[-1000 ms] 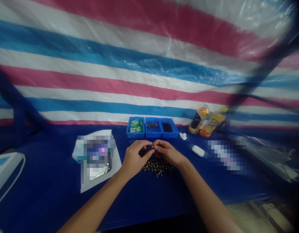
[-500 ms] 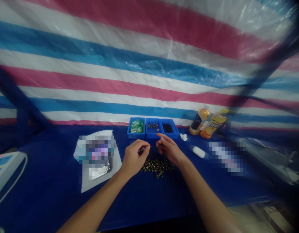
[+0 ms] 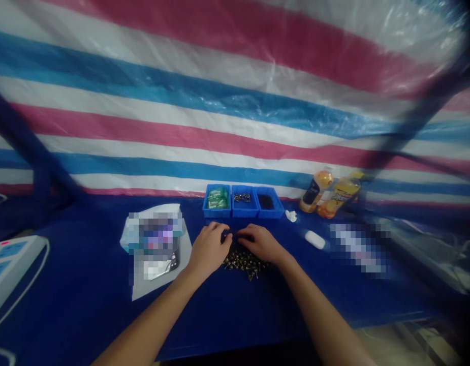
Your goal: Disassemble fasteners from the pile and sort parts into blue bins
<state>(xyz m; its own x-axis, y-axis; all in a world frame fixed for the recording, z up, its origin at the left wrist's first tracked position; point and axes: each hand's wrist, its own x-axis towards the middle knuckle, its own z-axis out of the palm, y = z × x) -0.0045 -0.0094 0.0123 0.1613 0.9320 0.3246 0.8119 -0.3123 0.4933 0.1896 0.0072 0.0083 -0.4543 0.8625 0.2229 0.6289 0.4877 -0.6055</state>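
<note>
My left hand (image 3: pixel 211 248) is held over the left edge of a heap of small brass-coloured, screw-like metal parts (image 3: pixel 248 263). Its fingers are curled toward the thumb, around a dark spot too small to name. Facing it across a narrow gap, my right hand (image 3: pixel 262 243) hovers at the back right of the heap. Thumb and forefinger there bend toward each other, and whatever sits between their tips is hidden. Behind the hands stand blue bins: one with green-and-white packets (image 3: pixel 217 198), one with small silvery metal parts (image 3: pixel 242 197), one with small black pieces (image 3: pixel 265 202).
At left lie a white sheet (image 3: pixel 143 292) with a blurred packet on it and a white power strip (image 3: pixel 19 254). To the right are crumpled tissue (image 3: pixel 291 216), a white case (image 3: pixel 314 239) and two drink bottles (image 3: pixel 314 192) (image 3: pixel 340 197). Striped sheeting (image 3: pixel 219 132) hangs behind the blue table.
My right hand has drawn back from the bins toward the heap, its outstretched forefinger now bent. My left hand has shifted slightly, fingers still curled. The view has turned slightly left.
</note>
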